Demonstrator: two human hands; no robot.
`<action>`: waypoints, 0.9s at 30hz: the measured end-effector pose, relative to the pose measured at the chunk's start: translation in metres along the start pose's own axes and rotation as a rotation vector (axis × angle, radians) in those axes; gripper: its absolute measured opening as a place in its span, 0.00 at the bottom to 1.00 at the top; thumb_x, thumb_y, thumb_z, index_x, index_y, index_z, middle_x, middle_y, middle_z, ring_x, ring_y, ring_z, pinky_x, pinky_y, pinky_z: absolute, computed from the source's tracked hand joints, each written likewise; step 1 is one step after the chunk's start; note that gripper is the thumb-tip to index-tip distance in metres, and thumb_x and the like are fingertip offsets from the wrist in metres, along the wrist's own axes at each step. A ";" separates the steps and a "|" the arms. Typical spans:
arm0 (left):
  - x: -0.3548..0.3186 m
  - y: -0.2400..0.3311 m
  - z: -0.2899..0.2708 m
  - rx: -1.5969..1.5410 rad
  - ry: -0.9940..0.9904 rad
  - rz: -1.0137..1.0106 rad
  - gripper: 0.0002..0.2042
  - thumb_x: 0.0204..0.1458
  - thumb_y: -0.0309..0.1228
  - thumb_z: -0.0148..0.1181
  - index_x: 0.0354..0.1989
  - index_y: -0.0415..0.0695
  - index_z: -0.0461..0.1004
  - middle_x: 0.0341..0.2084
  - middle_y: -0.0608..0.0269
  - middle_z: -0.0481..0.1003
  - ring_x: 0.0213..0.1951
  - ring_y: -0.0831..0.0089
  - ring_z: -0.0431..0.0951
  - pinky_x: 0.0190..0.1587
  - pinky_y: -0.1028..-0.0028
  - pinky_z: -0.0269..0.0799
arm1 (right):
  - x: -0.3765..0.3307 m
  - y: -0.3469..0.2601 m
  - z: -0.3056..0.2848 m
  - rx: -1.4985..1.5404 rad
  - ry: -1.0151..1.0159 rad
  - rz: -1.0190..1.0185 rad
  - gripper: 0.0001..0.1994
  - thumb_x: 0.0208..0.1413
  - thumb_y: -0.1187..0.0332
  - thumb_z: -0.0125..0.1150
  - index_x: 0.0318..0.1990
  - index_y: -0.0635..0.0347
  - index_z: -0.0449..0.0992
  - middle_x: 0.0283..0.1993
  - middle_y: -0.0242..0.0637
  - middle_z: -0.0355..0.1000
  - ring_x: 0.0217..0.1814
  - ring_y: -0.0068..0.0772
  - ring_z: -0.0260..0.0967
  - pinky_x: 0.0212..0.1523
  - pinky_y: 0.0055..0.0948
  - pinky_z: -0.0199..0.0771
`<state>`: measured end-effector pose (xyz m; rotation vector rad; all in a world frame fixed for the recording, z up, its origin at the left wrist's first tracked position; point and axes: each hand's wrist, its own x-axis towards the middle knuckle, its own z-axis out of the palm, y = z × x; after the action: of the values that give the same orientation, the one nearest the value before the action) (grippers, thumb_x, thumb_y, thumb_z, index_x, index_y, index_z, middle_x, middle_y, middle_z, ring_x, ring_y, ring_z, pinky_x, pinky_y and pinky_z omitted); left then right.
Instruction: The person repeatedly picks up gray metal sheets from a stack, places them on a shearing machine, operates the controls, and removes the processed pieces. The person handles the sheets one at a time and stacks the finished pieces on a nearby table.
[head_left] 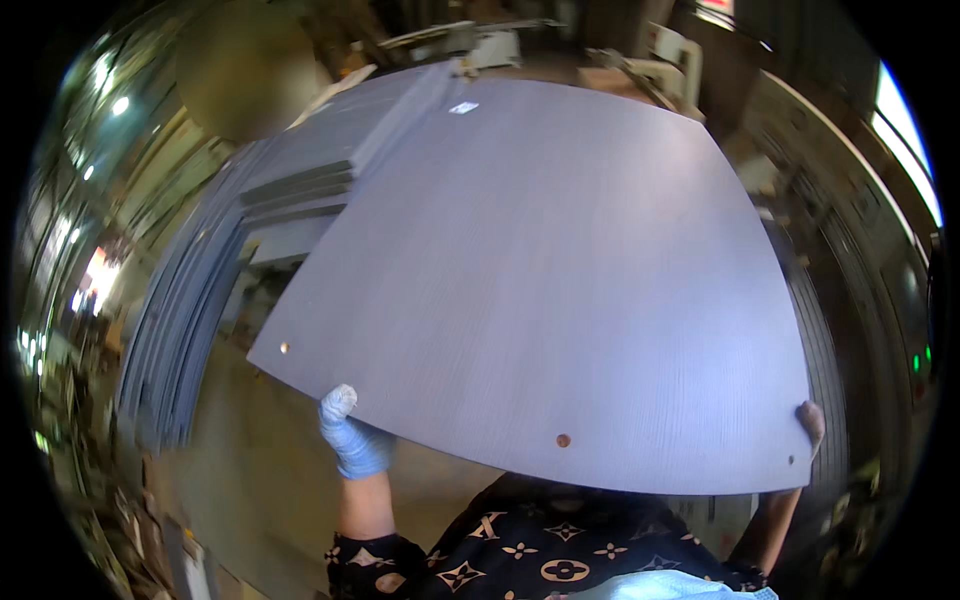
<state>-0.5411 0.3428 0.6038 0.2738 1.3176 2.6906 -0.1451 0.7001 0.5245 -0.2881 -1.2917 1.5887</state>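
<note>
A large grey wood-grain panel [540, 260] fills the middle of the view, tilted, its near edge close to my body. Small round holes mark its near corners and near edge, and a small white label [463, 108] sticks near its far left corner. My left hand [352, 430], in a light blue glove with a whitish thumb, is closed on the near edge, left of the middle. At the right edge, by the near corner, my right hand [812, 422] grips the panel. Its thumb shows; its other fingers are hidden beneath.
Several similar grey panels [300, 185] are stacked behind and left of the held one, with more grey pieces [180, 330] at the left. Dark machinery or racking [850, 240] stands along the right side. Brown floor [270, 480] shows at the lower left.
</note>
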 end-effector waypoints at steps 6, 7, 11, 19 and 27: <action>-0.026 0.032 -0.022 0.047 -0.192 -0.321 0.29 0.38 0.38 0.53 0.52 0.38 0.63 0.43 0.56 0.69 0.45 0.60 0.70 0.49 0.62 0.67 | -0.152 -0.072 0.043 -0.039 0.756 0.279 0.07 0.46 0.63 0.57 0.26 0.55 0.73 0.22 0.27 0.67 0.27 0.22 0.64 0.29 0.25 0.67; -0.022 0.018 -0.026 0.067 -0.219 -0.411 0.30 0.40 0.40 0.53 0.53 0.38 0.62 0.43 0.56 0.69 0.46 0.61 0.70 0.49 0.61 0.67 | -0.180 -0.070 0.034 -0.035 0.814 0.275 0.07 0.45 0.63 0.58 0.27 0.55 0.74 0.23 0.28 0.68 0.26 0.23 0.64 0.29 0.26 0.67; -0.060 -0.034 -0.093 0.175 -0.152 -0.691 0.29 0.43 0.39 0.51 0.55 0.39 0.62 0.47 0.57 0.68 0.49 0.62 0.69 0.52 0.60 0.65 | -0.226 -0.117 0.083 0.005 0.791 0.615 0.17 0.42 0.62 0.61 0.38 0.64 0.73 0.31 0.39 0.72 0.34 0.32 0.71 0.37 0.34 0.74; -0.054 -0.069 -0.153 0.145 -0.489 -0.998 0.26 0.47 0.40 0.51 0.55 0.39 0.61 0.49 0.58 0.67 0.52 0.64 0.67 0.56 0.63 0.61 | -0.393 -0.087 0.146 0.097 1.020 0.604 0.29 0.44 0.58 0.62 0.52 0.66 0.66 0.46 0.43 0.70 0.46 0.40 0.69 0.50 0.37 0.70; 0.044 -0.228 -0.074 0.015 -0.466 -1.200 0.19 0.50 0.39 0.53 0.48 0.42 0.68 0.46 0.59 0.71 0.48 0.64 0.70 0.53 0.64 0.66 | -0.333 0.055 0.146 0.263 1.011 0.445 0.22 0.53 0.60 0.51 0.52 0.65 0.66 0.47 0.42 0.69 0.45 0.38 0.68 0.48 0.35 0.70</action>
<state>-0.5913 0.4334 0.3836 0.0509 0.8922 1.4877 -0.1289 0.3521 0.4065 -1.0976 -0.2359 1.5859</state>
